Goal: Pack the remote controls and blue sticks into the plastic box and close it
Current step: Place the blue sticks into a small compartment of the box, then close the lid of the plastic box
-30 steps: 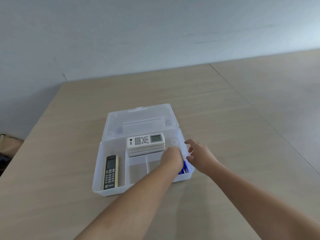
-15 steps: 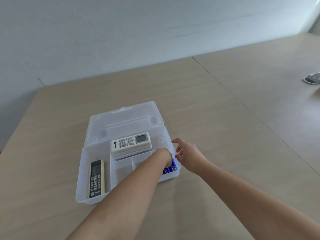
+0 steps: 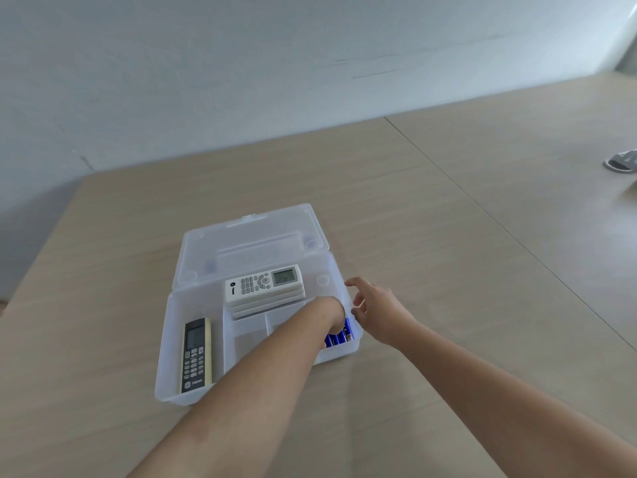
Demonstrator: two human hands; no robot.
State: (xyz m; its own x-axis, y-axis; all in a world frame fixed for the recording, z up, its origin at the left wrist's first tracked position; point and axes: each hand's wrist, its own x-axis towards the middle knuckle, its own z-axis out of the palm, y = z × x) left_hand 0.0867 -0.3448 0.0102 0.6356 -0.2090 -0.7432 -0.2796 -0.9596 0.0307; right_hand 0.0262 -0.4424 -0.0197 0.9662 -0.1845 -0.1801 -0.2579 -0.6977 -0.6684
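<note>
The left hand [image 3: 329,310] is sunk in the box [image 3: 165,367] on the counter [image 3: 448,270], over the sticks [image 3: 339,336]; its grip cannot be told. The right hand [image 3: 382,313] is spread wide beside the rim. Remotes [image 3: 263,288] are inside.

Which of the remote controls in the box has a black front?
The black-faced remote, alone in the left compartment of the plastic box, lying lengthwise. The white remotes are stacked at the back, lying crosswise.
</note>
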